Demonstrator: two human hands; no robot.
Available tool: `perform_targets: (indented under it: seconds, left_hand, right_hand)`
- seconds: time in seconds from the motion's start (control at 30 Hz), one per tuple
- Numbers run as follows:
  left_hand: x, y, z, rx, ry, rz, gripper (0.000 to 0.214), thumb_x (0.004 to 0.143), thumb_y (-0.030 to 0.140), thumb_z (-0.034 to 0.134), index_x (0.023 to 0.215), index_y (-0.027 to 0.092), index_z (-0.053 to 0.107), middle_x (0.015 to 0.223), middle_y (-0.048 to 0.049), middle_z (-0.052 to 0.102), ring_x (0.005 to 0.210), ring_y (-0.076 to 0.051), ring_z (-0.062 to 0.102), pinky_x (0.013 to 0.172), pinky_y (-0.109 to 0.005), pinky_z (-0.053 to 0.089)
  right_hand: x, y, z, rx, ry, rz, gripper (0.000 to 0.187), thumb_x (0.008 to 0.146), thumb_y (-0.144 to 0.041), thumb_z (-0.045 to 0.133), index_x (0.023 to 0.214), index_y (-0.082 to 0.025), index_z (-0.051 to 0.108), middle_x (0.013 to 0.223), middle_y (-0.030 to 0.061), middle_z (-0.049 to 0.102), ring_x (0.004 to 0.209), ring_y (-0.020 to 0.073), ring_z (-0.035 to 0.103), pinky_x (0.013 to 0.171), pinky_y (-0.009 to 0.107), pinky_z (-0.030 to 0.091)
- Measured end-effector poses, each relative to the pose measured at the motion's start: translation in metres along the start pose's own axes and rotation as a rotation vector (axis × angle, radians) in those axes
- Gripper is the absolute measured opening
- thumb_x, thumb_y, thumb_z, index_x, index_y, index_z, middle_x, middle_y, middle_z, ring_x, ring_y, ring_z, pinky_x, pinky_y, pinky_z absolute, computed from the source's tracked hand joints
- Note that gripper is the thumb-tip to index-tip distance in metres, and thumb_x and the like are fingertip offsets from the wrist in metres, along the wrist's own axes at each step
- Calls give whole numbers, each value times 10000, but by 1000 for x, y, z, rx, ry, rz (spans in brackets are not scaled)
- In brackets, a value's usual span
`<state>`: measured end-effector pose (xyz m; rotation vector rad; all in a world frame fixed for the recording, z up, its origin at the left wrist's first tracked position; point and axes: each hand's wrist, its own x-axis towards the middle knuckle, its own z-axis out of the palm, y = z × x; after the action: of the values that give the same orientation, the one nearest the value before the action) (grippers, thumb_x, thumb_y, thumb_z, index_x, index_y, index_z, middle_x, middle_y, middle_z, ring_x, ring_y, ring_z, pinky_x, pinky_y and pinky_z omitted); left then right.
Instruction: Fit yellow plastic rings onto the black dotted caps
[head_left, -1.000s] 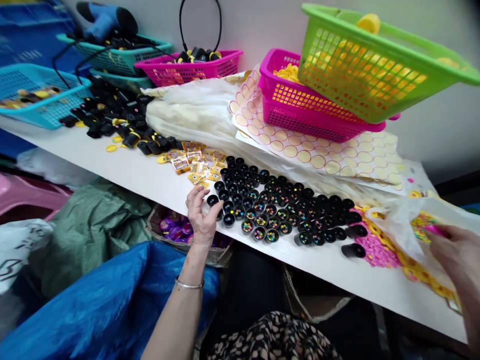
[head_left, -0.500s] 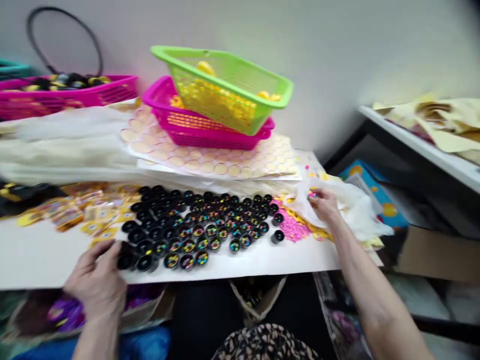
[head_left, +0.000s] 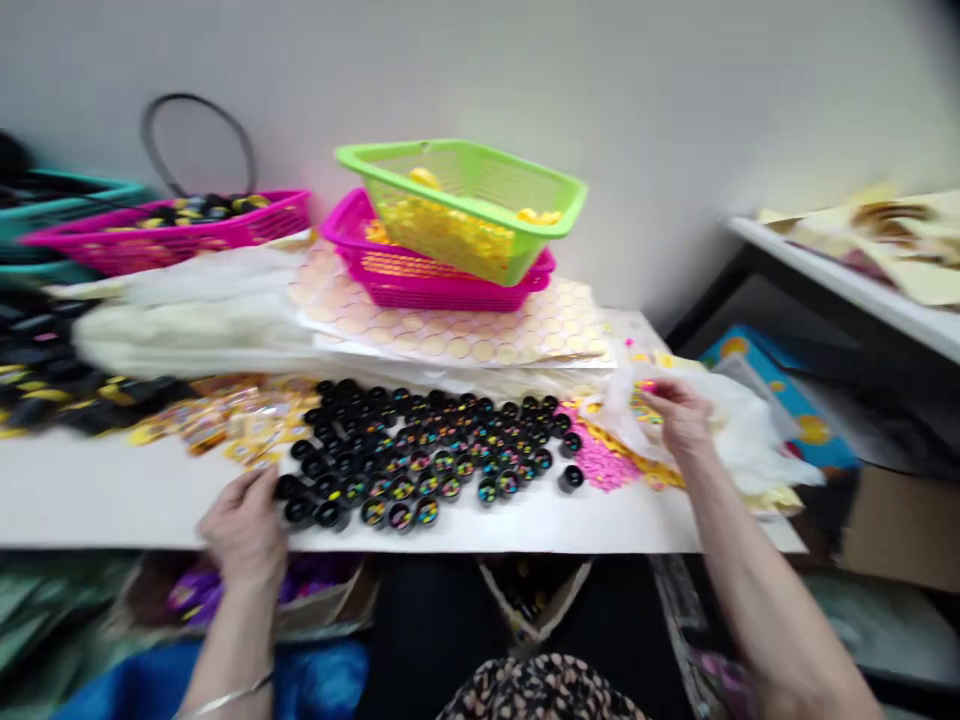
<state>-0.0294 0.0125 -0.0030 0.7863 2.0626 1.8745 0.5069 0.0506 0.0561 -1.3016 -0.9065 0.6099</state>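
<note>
Many small black cups (head_left: 401, 515) stand packed together on the white table (head_left: 510, 525). Those toward the middle and right hold bright multicoloured bits, while several at the left look dark inside. My left hand (head_left: 246, 525) is closed at the left edge of the cups, its curled fingertips against the nearest ones; whether it grips a cup is hidden. At the right, my right hand (head_left: 681, 412) has its fingers drawn together over a white plastic bag (head_left: 750, 410). Colourful bits (head_left: 645, 405) lie by those fingertips, and what they pinch is too small to make out.
Pink pellets (head_left: 604, 460) are heaped right of the cups. Yellow packets (head_left: 247, 415) and black-and-yellow pieces lie left. Behind, a green basket (head_left: 465, 205) of yellow pieces sits tilted on a magenta basket (head_left: 442, 290), over sheets of round stickers (head_left: 480, 345). Open boxes stand below the table edge.
The view has swung left, so the scene sits further right in the picture. My right fingers have shifted slightly at the bag. My left hand stays beside the cups.
</note>
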Motion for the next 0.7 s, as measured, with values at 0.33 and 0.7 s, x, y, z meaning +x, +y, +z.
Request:
perform_targets:
  seconds: [0.33,0.7]
  left_hand:
    - [-82,0,-29,156,57,453,182,841,291,496,896,182,632,959,-80,624,971,-187,531,884,-351,409]
    - [-81,-10,-22,278,67,576,160,837,224,511,945,156,606,1097,-120,572,1055,-216,489,923,-396,379]
  right_hand:
    - [-148,-60,147,39,-757,68,218,657,-259,715,865,-226,662,819,20,629,728,153,584,649,298,489]
    - [-200,-37,265,-498,-1196,-675,126,828,-179,524,891,-217,626,860,39,596,830,185,461,745,322,386]
